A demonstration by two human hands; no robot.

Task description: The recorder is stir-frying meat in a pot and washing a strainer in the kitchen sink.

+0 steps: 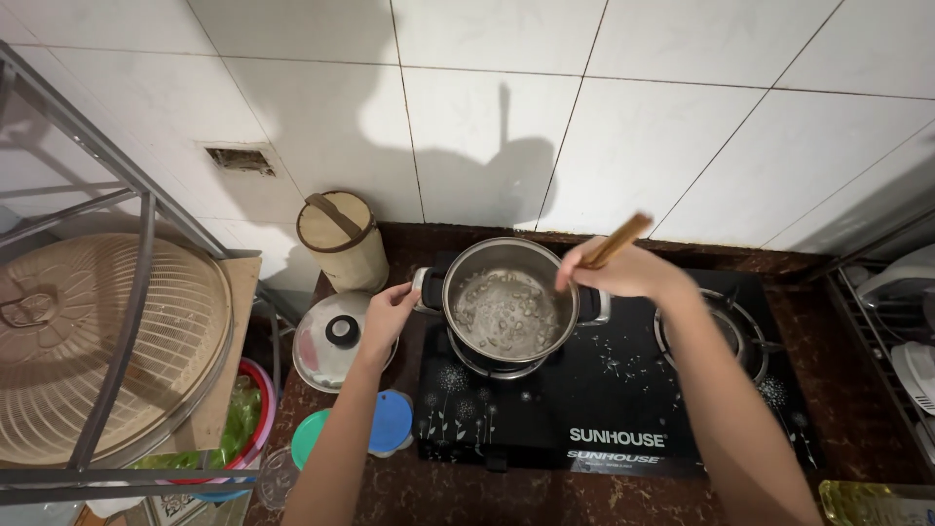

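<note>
A steel pot (504,310) stands on the left burner of a black glass gas stove (623,409), with pale pieces of food sizzling in it. My left hand (388,314) grips the pot's left handle (427,290). My right hand (623,271) hovers over the pot's right rim, closed around wooden chopsticks (617,241) whose lower ends dip into the food.
The pot's lid (336,339) lies on the dark counter to the left, behind it a round tan canister (343,239). Blue and green lids (390,424) sit near the front. A metal rack with a woven basket (88,341) stands at left, the free right burner (726,336) and a dish rack (896,331) at right.
</note>
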